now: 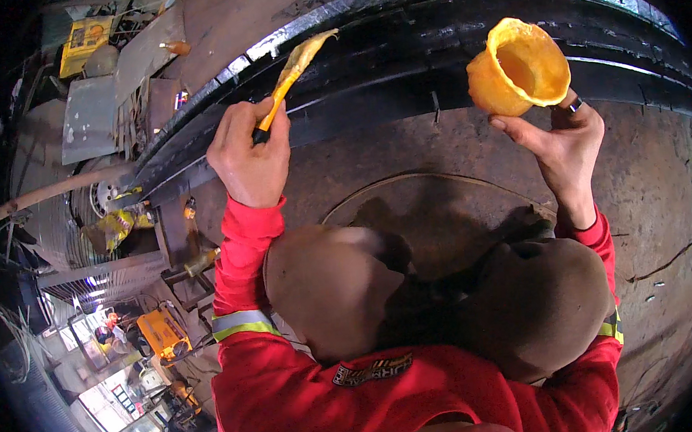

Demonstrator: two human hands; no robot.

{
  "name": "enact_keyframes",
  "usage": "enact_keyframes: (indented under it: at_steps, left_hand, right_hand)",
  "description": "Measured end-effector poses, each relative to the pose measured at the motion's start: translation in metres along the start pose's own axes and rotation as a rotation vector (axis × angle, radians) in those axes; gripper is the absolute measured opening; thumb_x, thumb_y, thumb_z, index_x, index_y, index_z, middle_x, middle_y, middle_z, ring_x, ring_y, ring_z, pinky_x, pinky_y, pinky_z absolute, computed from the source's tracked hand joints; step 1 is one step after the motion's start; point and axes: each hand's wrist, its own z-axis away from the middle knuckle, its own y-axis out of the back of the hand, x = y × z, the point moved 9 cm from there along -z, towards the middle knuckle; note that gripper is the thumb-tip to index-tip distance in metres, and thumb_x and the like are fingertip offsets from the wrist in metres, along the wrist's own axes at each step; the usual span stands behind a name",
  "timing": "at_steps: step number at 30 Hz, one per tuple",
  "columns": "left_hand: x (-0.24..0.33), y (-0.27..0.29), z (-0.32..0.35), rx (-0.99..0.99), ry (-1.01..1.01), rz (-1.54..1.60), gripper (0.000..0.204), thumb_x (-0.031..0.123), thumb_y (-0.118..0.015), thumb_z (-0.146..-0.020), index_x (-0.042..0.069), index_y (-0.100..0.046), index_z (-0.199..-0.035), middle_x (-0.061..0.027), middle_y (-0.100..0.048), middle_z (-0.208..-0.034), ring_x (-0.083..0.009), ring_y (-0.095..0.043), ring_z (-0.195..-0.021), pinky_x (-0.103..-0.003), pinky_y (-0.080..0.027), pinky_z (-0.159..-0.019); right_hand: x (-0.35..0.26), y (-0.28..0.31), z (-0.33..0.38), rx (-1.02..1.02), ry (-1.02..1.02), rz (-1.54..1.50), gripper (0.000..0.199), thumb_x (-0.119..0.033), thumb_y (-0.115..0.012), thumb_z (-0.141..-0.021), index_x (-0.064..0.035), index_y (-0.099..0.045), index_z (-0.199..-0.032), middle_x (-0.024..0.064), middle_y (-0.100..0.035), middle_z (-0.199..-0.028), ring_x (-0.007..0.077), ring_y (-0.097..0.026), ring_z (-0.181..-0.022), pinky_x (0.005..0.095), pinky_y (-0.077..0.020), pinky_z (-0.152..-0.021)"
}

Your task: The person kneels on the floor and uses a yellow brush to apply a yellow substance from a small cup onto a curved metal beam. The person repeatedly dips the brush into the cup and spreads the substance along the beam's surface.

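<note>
My left hand (253, 154) is closed round a slim tool (300, 65) with a yellow and black handle. Its flat, pointed end is coated in a yellow substance and tilts up to the right; under the coating I cannot tell whether it is a brush or a blade. Over on the right, my right hand (557, 141) grips a yellow-coated cup (528, 67) from below and behind. The cup has an uneven, thick rim, and its mouth tips toward me. Beyond both hands runs a long dark metal beam (385, 85). Cup and tool are held well apart.
My bent knees (335, 289) are below the hands, above a stained brown floor (649, 187). A thin curved cable or rod (415, 175) lies before them. At left are grey sheets (89, 117), a rusty pipe (63, 187) and an orange machine (163, 333).
</note>
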Motion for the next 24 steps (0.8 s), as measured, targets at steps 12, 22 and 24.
enact_keyframes:
  at_steps: [12,22,24]
  left_hand:
    - [0.011,-0.008,-0.005,0.045,-0.078,0.036,0.015,0.002,-0.075,-0.073,-0.001,-0.061,-0.078,-0.0126,-0.061,-0.071,-0.0231,-0.061,-0.061,-0.03,-0.048,-0.059]
    - [0.013,-0.012,-0.002,-0.153,-0.072,0.001,0.012,-0.003,-0.07,-0.074,-0.002,-0.058,-0.078,-0.0133,-0.054,-0.07,-0.0251,-0.055,-0.059,-0.031,-0.044,-0.056]
    - [0.024,-0.014,-0.005,-0.157,-0.118,0.052,0.013,-0.003,-0.07,-0.073,-0.002,-0.058,-0.077,-0.0128,-0.054,-0.07,-0.024,-0.055,-0.059,-0.031,-0.045,-0.056]
  right_hand:
    - [0.003,0.0,0.004,-0.006,0.0,0.04,0.043,-0.012,-0.087,-0.064,0.0001,-0.068,-0.101,0.0046,-0.07,-0.094,0.0101,-0.063,-0.09,0.0255,-0.0466,-0.086]
    - [0.008,0.003,0.005,0.023,-0.016,0.028,0.043,-0.014,-0.087,-0.063,0.0005,-0.068,-0.099,0.0038,-0.07,-0.092,0.01,-0.063,-0.089,0.0257,-0.0465,-0.086]
    - [0.011,0.006,0.006,0.043,-0.008,0.016,0.043,-0.014,-0.088,-0.063,0.0004,-0.068,-0.099,0.004,-0.07,-0.092,0.01,-0.063,-0.089,0.0258,-0.0466,-0.086]
